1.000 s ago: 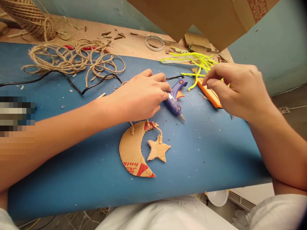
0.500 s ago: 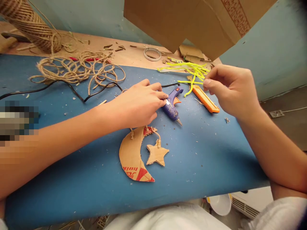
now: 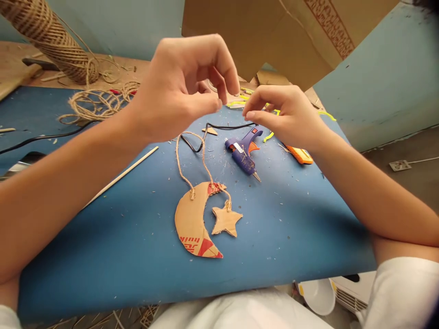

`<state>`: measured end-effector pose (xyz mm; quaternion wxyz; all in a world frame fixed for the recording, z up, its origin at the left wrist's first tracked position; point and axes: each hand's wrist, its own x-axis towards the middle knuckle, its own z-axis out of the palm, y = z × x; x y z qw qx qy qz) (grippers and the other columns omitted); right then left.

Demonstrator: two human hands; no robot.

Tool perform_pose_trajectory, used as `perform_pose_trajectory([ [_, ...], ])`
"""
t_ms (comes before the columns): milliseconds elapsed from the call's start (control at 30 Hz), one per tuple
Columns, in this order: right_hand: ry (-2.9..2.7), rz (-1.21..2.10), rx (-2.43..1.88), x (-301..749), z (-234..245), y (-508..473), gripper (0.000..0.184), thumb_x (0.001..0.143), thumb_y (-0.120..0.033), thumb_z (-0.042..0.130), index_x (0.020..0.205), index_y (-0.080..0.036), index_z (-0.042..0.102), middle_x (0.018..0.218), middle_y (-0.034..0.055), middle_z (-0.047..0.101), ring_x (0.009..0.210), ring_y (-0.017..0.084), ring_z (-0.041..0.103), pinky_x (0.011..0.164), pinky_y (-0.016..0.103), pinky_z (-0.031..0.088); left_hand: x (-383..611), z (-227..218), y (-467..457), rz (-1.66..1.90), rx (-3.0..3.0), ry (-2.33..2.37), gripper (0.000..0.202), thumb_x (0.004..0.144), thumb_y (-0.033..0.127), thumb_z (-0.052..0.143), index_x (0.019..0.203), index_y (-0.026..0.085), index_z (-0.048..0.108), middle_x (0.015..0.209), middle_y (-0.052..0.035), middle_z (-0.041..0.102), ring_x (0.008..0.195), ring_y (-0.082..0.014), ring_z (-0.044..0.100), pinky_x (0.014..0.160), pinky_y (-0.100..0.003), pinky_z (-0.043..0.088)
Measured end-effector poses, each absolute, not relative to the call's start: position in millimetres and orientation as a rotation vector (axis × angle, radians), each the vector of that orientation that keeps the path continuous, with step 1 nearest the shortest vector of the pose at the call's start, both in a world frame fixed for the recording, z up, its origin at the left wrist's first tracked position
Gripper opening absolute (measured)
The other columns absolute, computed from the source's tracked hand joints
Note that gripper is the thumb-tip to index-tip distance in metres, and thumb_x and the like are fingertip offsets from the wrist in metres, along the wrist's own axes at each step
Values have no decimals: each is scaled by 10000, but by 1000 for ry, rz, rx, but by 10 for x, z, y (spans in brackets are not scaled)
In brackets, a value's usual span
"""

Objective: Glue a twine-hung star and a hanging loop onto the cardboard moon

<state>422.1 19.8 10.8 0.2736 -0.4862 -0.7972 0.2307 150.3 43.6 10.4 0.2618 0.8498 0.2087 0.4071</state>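
My left hand (image 3: 195, 87) is raised over the middle of the table, its fingers loosely curled and the thumb apart from the forefinger, with nothing visible in it. To its right my right hand (image 3: 281, 112) has thumb and forefinger close together; whatever lies between them cannot be made out. Below them rests a purple glue gun (image 3: 242, 153), nozzle toward me. A cardboard crescent moon (image 3: 190, 219) lies nearer me, with a twine loop (image 3: 178, 155) at its top. From the moon's upper tip a cardboard star (image 3: 227, 222) hangs on short twine. Neither hand touches these.
Loose twine (image 3: 99, 103) and a twine spool (image 3: 58, 45) are at the back left. A wooden stick (image 3: 126, 173) lies by my left forearm. Behind my right hand are yellow pipe cleaners (image 3: 236, 105) and an orange cutter (image 3: 302, 155). A large cardboard sheet (image 3: 254, 36) leans at the back.
My left hand has left the glue gun and risen up and back. My right hand has moved left toward it. The twine loop and stick now show.
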Motion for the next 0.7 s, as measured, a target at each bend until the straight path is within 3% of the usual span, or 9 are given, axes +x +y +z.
perform_pose_trajectory([
  [67,-2093,818,-1205,4151,105,193,107,1057,-386,751,1006,-303,794,1104,45,847,1059,273,726,989,466,603,1521,74,443,1090,2223,544,122,1041,369,698,999,255,703,1102,-45,759,1014,-201,714,875,-498,629],
  [200,-1948,1210,-1056,4038,62,125,431,1168,-627,607,1107,-255,816,1101,73,862,938,234,763,789,378,552,1546,38,400,962,2284,527,211,1149,470,630,1212,287,714,1234,-89,781,1088,-223,726,875,-492,642],
  [300,-1868,1281,-1059,3951,14,65,554,1046,-803,764,998,-251,763,931,51,789,796,209,702,665,346,475,1547,27,358,912,2391,543,346,1207,517,531,1429,286,661,1323,-111,791,1203,-255,737,956,-510,662],
  [367,-1799,1249,-1058,3903,-21,39,639,938,-884,849,924,-262,707,859,34,713,742,199,643,629,348,465,1548,27,336,948,2366,556,319,1188,506,572,1375,264,665,1278,-105,799,1208,-252,746,997,-507,669],
  [433,-1744,1183,-1063,3881,-53,26,700,866,-938,880,880,-272,662,839,28,672,705,189,574,608,358,479,1551,37,316,1018,2294,540,208,1123,446,661,1188,249,663,1200,-77,785,1171,-243,767,1008,-513,677],
  [533,-1748,1083,-1093,3921,-70,26,691,856,-946,877,862,-283,682,811,24,653,684,187,525,610,376,511,1550,67,297,1067,2221,490,151,1033,326,720,1012,249,591,1142,-40,740,1139,-245,791,1004,-542,673],
  [633,-1820,951,-1103,4060,-34,53,556,941,-833,870,880,-291,757,759,16,660,667,191,555,650,394,535,1541,88,311,1053,2196,439,112,1018,248,716,1007,259,606,1141,-40,744,1135,-234,770,952,-500,654],
  [700,-1821,788,-1100,4197,8,81,490,973,-721,877,793,-286,741,683,12,649,623,184,546,637,397,503,1541,69,336,1024,2246,420,68,1022,217,691,1035,266,646,1159,-54,779,1138,-230,756,918,-467,641],
])
